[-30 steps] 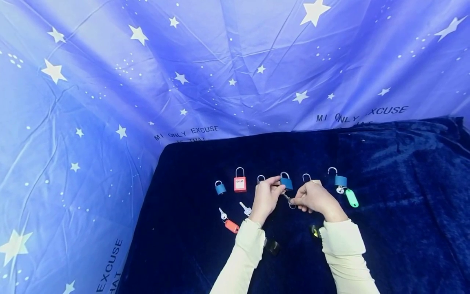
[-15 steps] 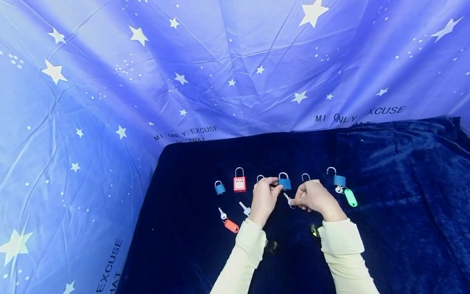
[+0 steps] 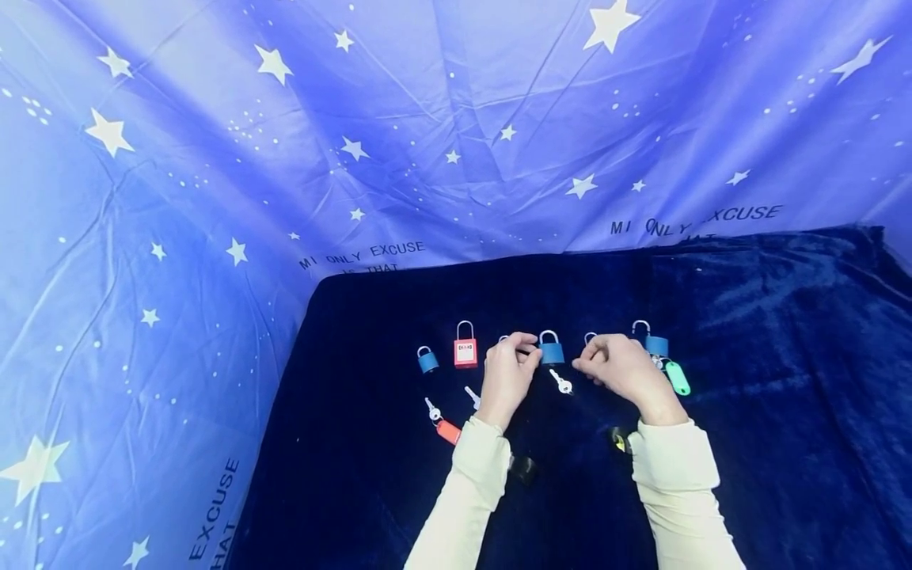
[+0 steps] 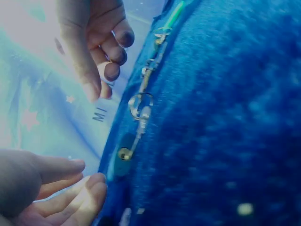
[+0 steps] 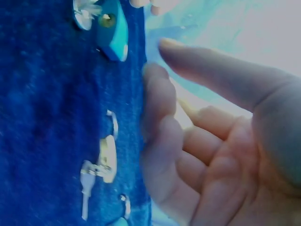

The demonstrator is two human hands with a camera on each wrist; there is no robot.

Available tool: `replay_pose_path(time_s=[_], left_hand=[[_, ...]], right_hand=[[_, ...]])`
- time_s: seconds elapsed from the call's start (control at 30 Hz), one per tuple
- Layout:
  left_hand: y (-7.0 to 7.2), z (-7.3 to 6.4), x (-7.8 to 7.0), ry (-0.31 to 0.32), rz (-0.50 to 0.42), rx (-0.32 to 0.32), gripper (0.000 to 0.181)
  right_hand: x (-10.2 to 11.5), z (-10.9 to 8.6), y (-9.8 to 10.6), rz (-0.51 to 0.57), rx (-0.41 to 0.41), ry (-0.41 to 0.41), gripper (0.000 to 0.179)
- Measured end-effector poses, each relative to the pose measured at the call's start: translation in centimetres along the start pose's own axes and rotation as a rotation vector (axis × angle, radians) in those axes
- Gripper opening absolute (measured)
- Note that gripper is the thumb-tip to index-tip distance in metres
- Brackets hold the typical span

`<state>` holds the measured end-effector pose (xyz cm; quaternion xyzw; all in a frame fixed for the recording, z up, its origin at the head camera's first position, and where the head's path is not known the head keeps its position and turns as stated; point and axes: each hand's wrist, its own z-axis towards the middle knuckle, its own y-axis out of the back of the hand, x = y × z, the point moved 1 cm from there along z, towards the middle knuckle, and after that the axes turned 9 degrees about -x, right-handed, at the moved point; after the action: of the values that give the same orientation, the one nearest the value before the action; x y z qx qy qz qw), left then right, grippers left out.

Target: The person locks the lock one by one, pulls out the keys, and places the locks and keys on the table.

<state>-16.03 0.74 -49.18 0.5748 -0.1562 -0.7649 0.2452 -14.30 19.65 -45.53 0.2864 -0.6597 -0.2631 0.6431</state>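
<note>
The key [image 3: 563,385] lies in front of the middle blue lock [image 3: 552,352], placing seemingly done. My left hand [image 3: 507,378] and right hand [image 3: 625,370] flank that lock, fingers parted from thumbs, pinching nothing; next calls for drawing clear.

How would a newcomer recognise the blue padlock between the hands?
On the dark blue cloth, look between the left hand and the right hand for the blue padlock. It looks bigger than the leftmost padlock, also blue, and, unlike the rightmost padlock, has no green tag by it.
</note>
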Motion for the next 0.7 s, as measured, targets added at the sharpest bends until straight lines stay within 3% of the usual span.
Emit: replay_pose_path(time_s=[0.23, 0.37, 0.53, 0.7], left_hand=[[1.1, 0.2, -0.7, 0.074, -0.151, 0.041, 0.017], [1.5, 0.1, -1.0, 0.096, -0.231, 0.066, 0.018], [1.5, 0.3, -2.2, 0.089, -0.233, 0.096, 0.017], [0.8, 0.7, -3.6, 0.055, -0.247, 0.115, 0.017]], right_hand=[[0.8, -0.5, 1.4, 0.021, -0.219, 0.08, 0.015], [0.4, -0.8, 1.9, 0.015, -0.27, 0.094, 0.014], [-1.4, -1.3, 2.7, -0.004, -0.339, 0.11, 0.009], [-2.0, -1.0, 3.1, 0.006, -0.326, 0.086, 0.011]])
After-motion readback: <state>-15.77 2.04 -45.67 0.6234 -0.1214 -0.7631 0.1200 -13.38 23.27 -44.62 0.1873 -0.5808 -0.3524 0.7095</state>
